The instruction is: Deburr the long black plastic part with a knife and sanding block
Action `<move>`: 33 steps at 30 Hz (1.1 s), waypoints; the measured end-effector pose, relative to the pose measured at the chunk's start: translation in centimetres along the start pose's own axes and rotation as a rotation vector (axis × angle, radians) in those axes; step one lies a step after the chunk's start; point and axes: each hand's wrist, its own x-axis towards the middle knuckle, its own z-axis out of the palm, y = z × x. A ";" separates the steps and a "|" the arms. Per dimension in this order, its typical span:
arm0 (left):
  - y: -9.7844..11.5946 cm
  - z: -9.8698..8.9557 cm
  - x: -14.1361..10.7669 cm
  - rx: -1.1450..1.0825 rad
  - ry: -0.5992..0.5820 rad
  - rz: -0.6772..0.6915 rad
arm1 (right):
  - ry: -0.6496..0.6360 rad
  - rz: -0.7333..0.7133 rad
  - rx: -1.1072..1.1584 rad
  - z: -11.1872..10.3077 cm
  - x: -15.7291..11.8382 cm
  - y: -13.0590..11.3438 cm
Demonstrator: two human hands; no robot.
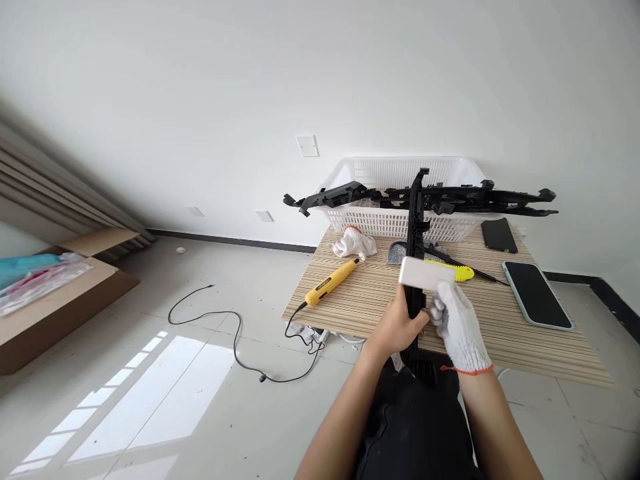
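Note:
My bare left hand (pixel 399 325) is wrapped round a long black plastic trim part (pixel 416 230), which stands upright over the table's front edge. In my right hand (pixel 457 323), which wears a white knitted glove with an orange cuff, is a flat white rectangular block (pixel 427 273). The block lies across the front of the black part; whether it touches is unclear. Behind it sits a yellow utility knife (pixel 463 273), partly hidden. A grey cloth (pixel 397 253) and a thin black tool (pixel 477 272) lie close by.
A white plastic basket (pixel 370 219) holds several long black parts (pixel 480 197) that jut past its sides. On the striped table (pixel 370 300) are a yellow corded tool (pixel 331 283), a white glove (pixel 355 243) and two phones (pixel 536 295) (pixel 499 235). A black cable (pixel 239 333) trails over the floor.

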 end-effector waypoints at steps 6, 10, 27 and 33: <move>0.0 0.0 0.0 -0.006 0.002 0.008 | 0.030 0.004 0.002 0.1 0.0 -0.1; 0.1 0.0 0.0 -0.005 -0.003 -0.011 | 0.018 0.014 -0.043 0.0 0.0 0.0; 0.1 -0.1 0.0 0.014 0.022 0.008 | 0.011 0.033 -0.014 0.0 -0.1 -0.1; 0.2 -0.1 0.0 -0.015 -0.001 0.011 | 0.030 0.036 0.017 0.1 -0.2 -0.3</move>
